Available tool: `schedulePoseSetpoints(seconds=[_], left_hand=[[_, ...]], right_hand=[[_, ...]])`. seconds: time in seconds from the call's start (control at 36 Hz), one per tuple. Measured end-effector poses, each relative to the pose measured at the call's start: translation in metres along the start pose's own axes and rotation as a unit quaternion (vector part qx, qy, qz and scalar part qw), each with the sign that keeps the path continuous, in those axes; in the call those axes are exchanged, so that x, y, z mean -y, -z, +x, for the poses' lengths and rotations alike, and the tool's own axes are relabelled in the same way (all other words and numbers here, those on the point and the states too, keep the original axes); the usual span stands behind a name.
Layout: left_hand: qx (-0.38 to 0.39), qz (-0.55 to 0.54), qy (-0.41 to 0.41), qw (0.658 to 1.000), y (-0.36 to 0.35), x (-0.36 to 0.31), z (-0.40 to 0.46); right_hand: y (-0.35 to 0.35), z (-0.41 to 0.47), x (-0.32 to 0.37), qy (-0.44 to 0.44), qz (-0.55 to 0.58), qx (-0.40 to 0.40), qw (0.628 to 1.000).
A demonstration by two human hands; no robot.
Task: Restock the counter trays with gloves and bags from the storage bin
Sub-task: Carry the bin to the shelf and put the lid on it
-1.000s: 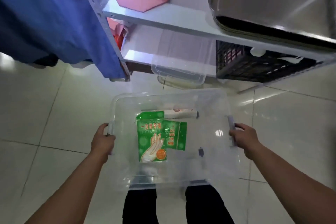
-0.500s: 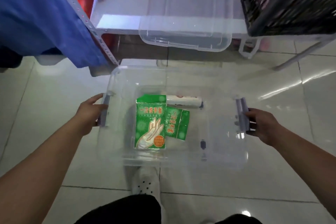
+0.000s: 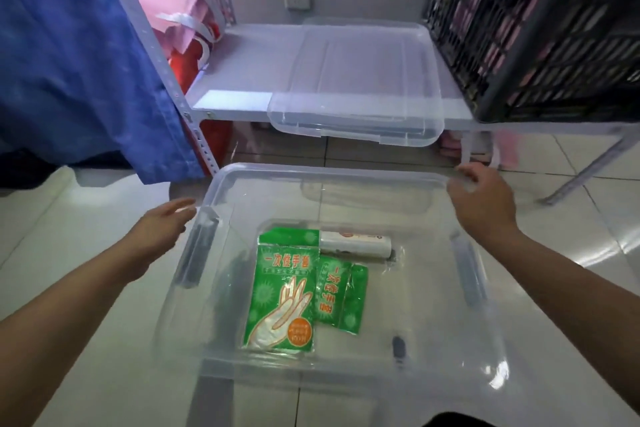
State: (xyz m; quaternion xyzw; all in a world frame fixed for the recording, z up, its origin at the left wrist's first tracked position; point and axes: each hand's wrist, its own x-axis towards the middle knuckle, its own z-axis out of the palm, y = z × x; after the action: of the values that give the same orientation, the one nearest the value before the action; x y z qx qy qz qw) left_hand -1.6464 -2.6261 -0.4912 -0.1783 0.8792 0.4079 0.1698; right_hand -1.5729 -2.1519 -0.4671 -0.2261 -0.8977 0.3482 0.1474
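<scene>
Both hands are leaving the side handles; the left hand (image 3: 162, 225) is opening beside the storage bin (image 3: 311, 172); the right hand (image 3: 481, 198) is reaching its far corner.

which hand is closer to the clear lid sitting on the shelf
Right. The right hand is at the bin's far right corner, just below the lid's front edge. The left hand is beside the bin's left wall, farther away.

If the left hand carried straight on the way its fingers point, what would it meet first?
Probably the clear bin's rim near its far-left corner: the left hand, fingers extended, points rightward at it. Whether they already touch is unclear.
</scene>
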Motion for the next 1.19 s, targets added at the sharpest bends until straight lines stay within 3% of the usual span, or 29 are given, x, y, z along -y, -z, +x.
schedulePoseSetpoints(seconds=[0.11, 0.17, 0.22, 0.28, 0.39, 0.47, 0.67, 0.89, 0.97, 1.06, 1.14, 1.19], left_hand=[[0.021, 0.226, -0.065, 0.972, -0.009, -0.028, -0.028], [0.025, 0.358, -0.111, 0.927, -0.014, -0.037, -0.039], [0.020, 0.410, -0.151, 0.899, -0.022, -0.044, -0.053], [0.014, 0.388, -0.174, 0.905, -0.032, -0.048, -0.069], [-0.009, 0.368, -0.205, 0.907, -0.043, -0.032, -0.092], [-0.035, 0.334, -0.171, 0.926, -0.037, -0.016, -0.100], [-0.079, 0.231, -0.110, 0.963, -0.022, -0.022, -0.101], [-0.060, 0.115, -0.106, 0.986, -0.005, -0.084, -0.109], [-0.052, -0.034, -0.089, 0.994, 0.007, -0.113, -0.117], [-0.061, -0.210, -0.076, 0.973, 0.022, -0.135, -0.121], [-0.038, -0.319, -0.066, 0.945, 0.036, -0.149, -0.123], [-0.002, -0.361, -0.113, 0.926, 0.048, -0.157, -0.131]], right_hand=[[-0.037, 0.021, 0.071, 0.129, -0.122, 0.081, 0.981], [-0.055, 0.034, 0.099, 0.151, -0.200, 0.126, 0.960], [-0.071, 0.047, 0.120, 0.136, -0.247, 0.174, 0.943], [-0.085, 0.056, 0.132, 0.126, -0.291, 0.185, 0.930], [-0.102, 0.060, 0.130, 0.169, -0.366, 0.099, 0.910], [-0.104, 0.050, 0.118, 0.213, -0.397, 0.068, 0.890], [-0.055, 0.031, 0.130, 0.321, -0.344, 0.027, 0.882], [0.093, 0.018, 0.189, 0.402, -0.171, -0.025, 0.899], [0.144, 0.001, 0.189, 0.383, -0.018, -0.017, 0.924], [0.193, -0.006, 0.175, 0.316, 0.179, 0.023, 0.932], [0.234, -0.008, 0.152, 0.268, 0.385, 0.110, 0.876], [0.249, -0.008, 0.130, 0.202, 0.508, 0.157, 0.822]])
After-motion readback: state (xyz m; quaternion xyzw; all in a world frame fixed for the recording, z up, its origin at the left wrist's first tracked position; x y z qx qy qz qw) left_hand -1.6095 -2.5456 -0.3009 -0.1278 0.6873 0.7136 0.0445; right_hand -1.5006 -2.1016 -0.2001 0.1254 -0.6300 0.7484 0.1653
